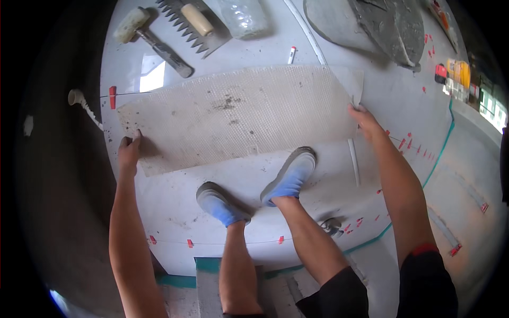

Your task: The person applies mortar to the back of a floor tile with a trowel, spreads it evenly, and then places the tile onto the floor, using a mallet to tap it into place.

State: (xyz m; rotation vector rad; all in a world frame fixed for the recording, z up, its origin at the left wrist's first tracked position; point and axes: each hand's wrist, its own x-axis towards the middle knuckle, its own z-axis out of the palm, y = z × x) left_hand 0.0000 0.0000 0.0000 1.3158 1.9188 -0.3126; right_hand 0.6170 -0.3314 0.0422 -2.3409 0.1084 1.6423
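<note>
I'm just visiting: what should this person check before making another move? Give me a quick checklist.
1. Left hand gripping the beige textured panel: ok, at its left end.
2. Right hand gripping it: ok, at the right end.
3. Panel's upward face clean: not ok, dark specks and smudges show.
4. Right shoe clear of the panel: cannot tell, its toe appears right at the near edge.
5. Notched trowel out from under the panel: ok, it lies beyond the far edge.

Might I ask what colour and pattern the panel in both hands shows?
The panel is pale beige, finely gridded, with dark specks; the head view shows it.
</note>
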